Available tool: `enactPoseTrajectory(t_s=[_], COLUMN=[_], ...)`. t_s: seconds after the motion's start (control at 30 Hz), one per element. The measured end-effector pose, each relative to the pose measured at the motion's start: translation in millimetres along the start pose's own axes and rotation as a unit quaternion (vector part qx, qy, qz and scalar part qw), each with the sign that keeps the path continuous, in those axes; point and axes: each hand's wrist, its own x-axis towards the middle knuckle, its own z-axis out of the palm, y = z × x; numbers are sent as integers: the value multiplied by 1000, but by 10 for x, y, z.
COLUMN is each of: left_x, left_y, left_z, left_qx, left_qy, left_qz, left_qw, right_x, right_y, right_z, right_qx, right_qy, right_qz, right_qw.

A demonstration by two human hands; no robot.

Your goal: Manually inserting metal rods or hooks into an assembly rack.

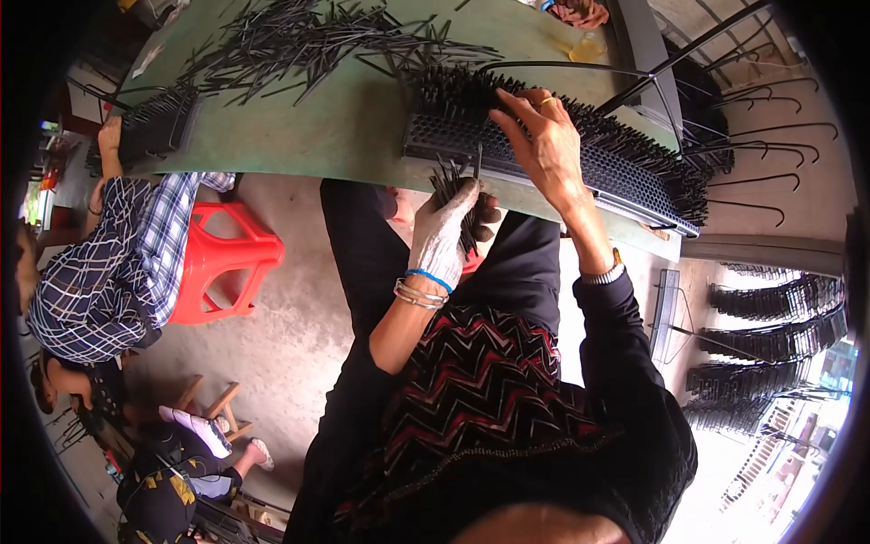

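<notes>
My left hand [441, 229], in a white glove, is closed around a bundle of thin black rods [447, 181] just off the table's near edge. Above the long black perforated rack [453, 133] is my bare right hand [544, 145]. Its thumb and forefinger are stretched out and a little apart, close to the rods standing in the holes; no rod shows clearly between them. Black rods [625, 136] fill the rack's far rows upright, while several nearer rows show bare holes. A thin black wire frame arches over the rack.
Loose black rods [308, 41] lie heaped on the green table [272, 136]. At left, a person in a checked shirt [91, 272] works at another rack [159, 127], near a red plastic stool [231, 258]. Another person sits at lower left. Hooked wires [770, 145] and filled racks [770, 340] stand at right.
</notes>
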Motion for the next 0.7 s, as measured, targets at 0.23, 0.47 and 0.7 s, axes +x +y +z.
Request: enactPoseTrajectory(t_s=[0.23,0.47,0.7], left_x=[-12,1,-10], left_y=[-25,-19,26], left_z=[64,96,199], left_qx=[6,57,111], left_qy=[-25,-17,10], left_qz=[31,45,89], left_qw=[999,997,990], right_x=[-153,-129,-193], right_y=[-119,-121,-119], right_z=[-170,-227,-144], right_qx=[458,503,467], right_qy=[-279,-276,-267], right_qz=[271,330,342], right_qw=[799,750,770])
